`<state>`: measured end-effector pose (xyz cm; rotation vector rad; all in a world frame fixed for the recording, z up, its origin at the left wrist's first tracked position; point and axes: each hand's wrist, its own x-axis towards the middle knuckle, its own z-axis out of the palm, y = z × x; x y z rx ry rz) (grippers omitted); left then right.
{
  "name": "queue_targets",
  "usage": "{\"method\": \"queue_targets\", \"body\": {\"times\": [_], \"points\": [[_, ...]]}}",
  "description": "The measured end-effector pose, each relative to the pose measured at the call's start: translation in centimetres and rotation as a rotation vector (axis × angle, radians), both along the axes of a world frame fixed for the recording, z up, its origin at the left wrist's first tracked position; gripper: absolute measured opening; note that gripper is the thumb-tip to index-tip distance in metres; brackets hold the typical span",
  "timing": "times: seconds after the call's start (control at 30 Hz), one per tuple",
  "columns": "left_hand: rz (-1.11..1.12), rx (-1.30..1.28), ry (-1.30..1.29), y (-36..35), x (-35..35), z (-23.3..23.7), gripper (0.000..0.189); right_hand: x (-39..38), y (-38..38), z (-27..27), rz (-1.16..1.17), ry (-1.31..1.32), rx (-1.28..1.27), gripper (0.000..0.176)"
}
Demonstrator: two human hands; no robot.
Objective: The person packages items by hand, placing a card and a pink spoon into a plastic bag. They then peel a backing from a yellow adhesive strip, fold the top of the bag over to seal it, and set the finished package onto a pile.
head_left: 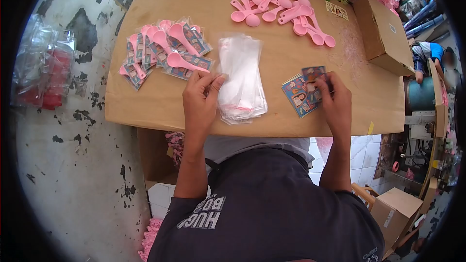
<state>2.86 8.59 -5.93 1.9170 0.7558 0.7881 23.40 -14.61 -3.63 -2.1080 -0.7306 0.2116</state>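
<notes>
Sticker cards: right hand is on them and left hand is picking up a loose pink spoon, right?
No. The head view shows the left hand pinching the stack of clear bags, not a spoon; the right hand is on the sticker cards.

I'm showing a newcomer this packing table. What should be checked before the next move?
1. Left hand at the stack of clear bags: ok, fingertips touch its near corner.
2. One bag separated from the stack: cannot tell.
3. Right hand at the picture cards: ok, fingers lie on the top card.
4. Spoon in hand: not ok. Neither hand holds one, and the loose pink spoons lie at the far side of the table.
5. Packed spoons kept off the bags: ok, the pile lies beside them, not on them.
</notes>
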Motion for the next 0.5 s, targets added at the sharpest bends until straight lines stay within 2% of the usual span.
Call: {"method": "queue_targets", "body": {"times": [0.03, 0.07, 0.13, 0.17, 0.23, 0.27, 0.33, 0.37, 0.43, 0.5], "points": [[-0.003, -0.001, 0.003, -0.1, -0.1, 0.0, 0.018, -0.2, 0.3, 0.1, -0.057, -0.034, 0.126, 0.021], [-0.009, -0.002, 0.006, -0.2, -0.1, 0.0, 0.021, -0.6, 0.7, 0.5, -0.052, -0.035, 0.124, 0.021], [-0.002, -0.082, -0.043, -0.7, 0.1, -0.3, 0.02, -1.8, 2.0, 1.6, 0.039, 0.329, 0.42, 0.021], [0.003, -0.162, -0.09, -0.8, 0.3, -0.3, 0.02, -2.6, 2.6, 1.9, 0.036, 0.326, 0.422, 0.021], [0.007, -0.194, -0.081, -1.2, 0.4, 0.1, 0.018, -4.2, 4.1, 2.4, 0.239, 0.567, 0.453, 0.022], [0.018, -0.227, -0.07, -1.3, 0.3, 0.2, 0.016, -4.8, 4.8, 2.4, 0.24, 0.564, 0.453, 0.022], [0.009, -0.246, -0.066, -1.3, 0.0, 0.2, 0.015, -5.6, 6.2, 2.1, 0.411, 0.695, 0.316, 0.022], [-0.001, -0.265, -0.059, -1.3, -0.2, 0.1, 0.015, -5.9, 6.8, 1.6, 0.419, 0.696, 0.312, 0.022], [0.053, -0.178, -0.034, -1.0, -0.9, 0.5, 0.015, -6.4, 7.9, 0.7, 0.47, 0.081, 0.122, 0.022], [0.104, -0.094, -0.005, -0.5, -1.5, 0.3, 0.015, -6.7, 7.8, 1.1, 0.451, 0.148, 0.122, 0.021]]}}
